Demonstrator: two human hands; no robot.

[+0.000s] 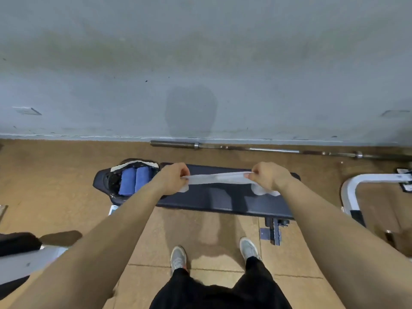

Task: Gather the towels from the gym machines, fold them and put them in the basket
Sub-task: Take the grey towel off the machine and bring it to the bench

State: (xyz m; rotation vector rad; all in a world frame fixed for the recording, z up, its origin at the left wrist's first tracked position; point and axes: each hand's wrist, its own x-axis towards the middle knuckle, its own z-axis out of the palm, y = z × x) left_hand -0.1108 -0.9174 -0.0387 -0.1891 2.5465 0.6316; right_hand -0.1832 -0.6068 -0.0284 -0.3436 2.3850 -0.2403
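Observation:
I hold a white towel (219, 178) stretched taut in the air over a dark flat gym bench (223, 202). My left hand (172, 178) pinches its left end and my right hand (268, 178) pinches its right end; loose corners hang below both hands. At the bench's left end stands a dark basket (102, 181) with two folded blue towels (133, 180) inside and a white lining at its far rim.
A barbell (256, 149) lies on the floor along the grey wall behind the bench. A white machine frame (352, 188) stands at the right. Another machine's pad and frame (20, 253) sit at the lower left. My feet stand on tan floor before the bench.

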